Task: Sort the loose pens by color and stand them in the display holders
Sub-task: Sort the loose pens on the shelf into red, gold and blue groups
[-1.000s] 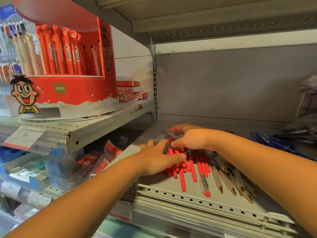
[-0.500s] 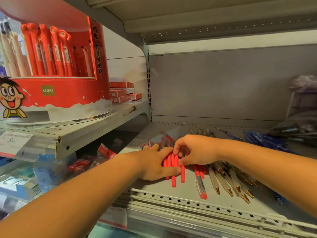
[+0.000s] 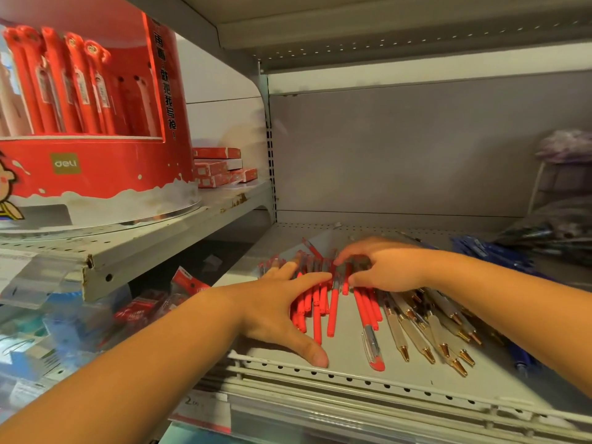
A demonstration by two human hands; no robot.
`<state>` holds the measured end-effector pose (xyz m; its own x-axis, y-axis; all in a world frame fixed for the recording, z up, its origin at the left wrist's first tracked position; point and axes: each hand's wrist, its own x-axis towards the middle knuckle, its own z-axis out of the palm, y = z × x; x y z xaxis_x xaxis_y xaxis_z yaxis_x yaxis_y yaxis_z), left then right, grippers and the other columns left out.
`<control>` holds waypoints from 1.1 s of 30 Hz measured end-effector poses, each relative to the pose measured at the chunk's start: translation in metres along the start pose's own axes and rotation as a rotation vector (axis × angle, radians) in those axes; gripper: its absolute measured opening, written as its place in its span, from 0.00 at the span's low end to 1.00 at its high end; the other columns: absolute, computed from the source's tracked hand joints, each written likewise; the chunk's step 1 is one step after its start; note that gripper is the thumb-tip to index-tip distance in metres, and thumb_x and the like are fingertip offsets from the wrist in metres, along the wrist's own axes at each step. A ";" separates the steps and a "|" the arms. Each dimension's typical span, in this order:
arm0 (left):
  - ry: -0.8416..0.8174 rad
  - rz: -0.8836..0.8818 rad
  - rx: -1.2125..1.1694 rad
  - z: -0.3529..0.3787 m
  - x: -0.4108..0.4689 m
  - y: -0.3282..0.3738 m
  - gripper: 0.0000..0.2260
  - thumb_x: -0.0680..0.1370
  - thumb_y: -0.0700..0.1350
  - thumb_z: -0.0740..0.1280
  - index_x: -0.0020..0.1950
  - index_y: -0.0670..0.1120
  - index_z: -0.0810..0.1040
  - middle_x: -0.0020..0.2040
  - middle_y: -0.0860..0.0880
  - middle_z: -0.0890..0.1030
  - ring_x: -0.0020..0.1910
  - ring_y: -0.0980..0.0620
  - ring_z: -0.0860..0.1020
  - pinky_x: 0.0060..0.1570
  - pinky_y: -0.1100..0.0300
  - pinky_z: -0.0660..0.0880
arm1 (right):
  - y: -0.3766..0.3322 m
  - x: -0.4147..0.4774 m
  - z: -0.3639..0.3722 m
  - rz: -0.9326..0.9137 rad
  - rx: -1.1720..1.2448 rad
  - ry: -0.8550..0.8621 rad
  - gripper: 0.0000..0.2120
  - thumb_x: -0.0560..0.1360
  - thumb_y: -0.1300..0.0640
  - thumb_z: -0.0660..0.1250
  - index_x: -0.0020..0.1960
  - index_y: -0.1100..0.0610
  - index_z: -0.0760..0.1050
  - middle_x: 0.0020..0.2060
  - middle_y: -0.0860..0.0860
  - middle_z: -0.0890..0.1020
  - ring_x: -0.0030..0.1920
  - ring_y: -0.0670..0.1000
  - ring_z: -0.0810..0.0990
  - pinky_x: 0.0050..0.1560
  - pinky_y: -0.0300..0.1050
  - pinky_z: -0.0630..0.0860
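Observation:
Loose red pens (image 3: 331, 312) lie in a pile on the grey lower shelf (image 3: 352, 376). My left hand (image 3: 275, 302) lies flat on the left bunch, fingers straight, thumb stretched towards the front rail. My right hand (image 3: 387, 267) arches over the pile with curled fingers, its forefinger and thumb closing on the upper ends of a couple of red pens. A few more red pens (image 3: 368, 309) lie just right of the gap. The red round display holder (image 3: 96, 174) stands on the upper left shelf with red pens upright in it (image 3: 77, 84).
Pale pens with gold tips (image 3: 426, 334) fan out under my right forearm. Blue pens (image 3: 493, 251) lie further right and back. Small red boxes (image 3: 217, 169) are stacked behind the holder. A raised perforated rail (image 3: 400, 384) runs along the shelf front.
Both hands drew the red pens towards the shelf front. My left hand has flattened with its thumb spread out, and my right hand has shifted right, leaving a gap between two bunches.

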<state>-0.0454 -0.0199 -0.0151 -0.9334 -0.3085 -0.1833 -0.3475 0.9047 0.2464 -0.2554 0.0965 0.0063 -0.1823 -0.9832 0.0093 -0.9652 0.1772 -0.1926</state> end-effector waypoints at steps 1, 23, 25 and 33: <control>-0.009 -0.006 0.012 0.001 0.000 0.000 0.50 0.60 0.74 0.72 0.71 0.76 0.41 0.78 0.61 0.44 0.79 0.45 0.43 0.75 0.35 0.51 | 0.000 0.002 0.005 0.004 -0.033 -0.029 0.22 0.79 0.46 0.64 0.72 0.43 0.66 0.70 0.46 0.70 0.64 0.46 0.71 0.60 0.39 0.67; 0.029 0.028 0.094 0.000 0.002 0.005 0.37 0.68 0.75 0.63 0.72 0.74 0.47 0.79 0.59 0.49 0.79 0.44 0.50 0.74 0.37 0.56 | 0.015 0.051 -0.010 0.111 0.089 0.008 0.20 0.79 0.62 0.56 0.67 0.47 0.74 0.67 0.51 0.75 0.64 0.52 0.75 0.64 0.49 0.73; 0.031 0.022 0.098 0.000 0.003 0.004 0.37 0.68 0.76 0.62 0.71 0.75 0.46 0.79 0.60 0.47 0.79 0.44 0.48 0.75 0.37 0.54 | 0.016 0.066 -0.007 0.143 0.005 -0.021 0.26 0.77 0.65 0.56 0.71 0.49 0.70 0.73 0.52 0.69 0.71 0.54 0.68 0.70 0.53 0.66; 0.085 0.007 0.133 0.001 0.008 0.006 0.37 0.69 0.76 0.60 0.72 0.73 0.46 0.75 0.59 0.56 0.75 0.47 0.58 0.72 0.42 0.62 | 0.009 0.084 0.004 0.021 0.006 -0.065 0.14 0.78 0.53 0.67 0.63 0.51 0.77 0.55 0.50 0.82 0.51 0.49 0.81 0.55 0.46 0.79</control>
<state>-0.0554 -0.0165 -0.0164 -0.9420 -0.3205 -0.0993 -0.3309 0.9363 0.1179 -0.2790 0.0152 0.0016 -0.1897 -0.9801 -0.0580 -0.9600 0.1975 -0.1984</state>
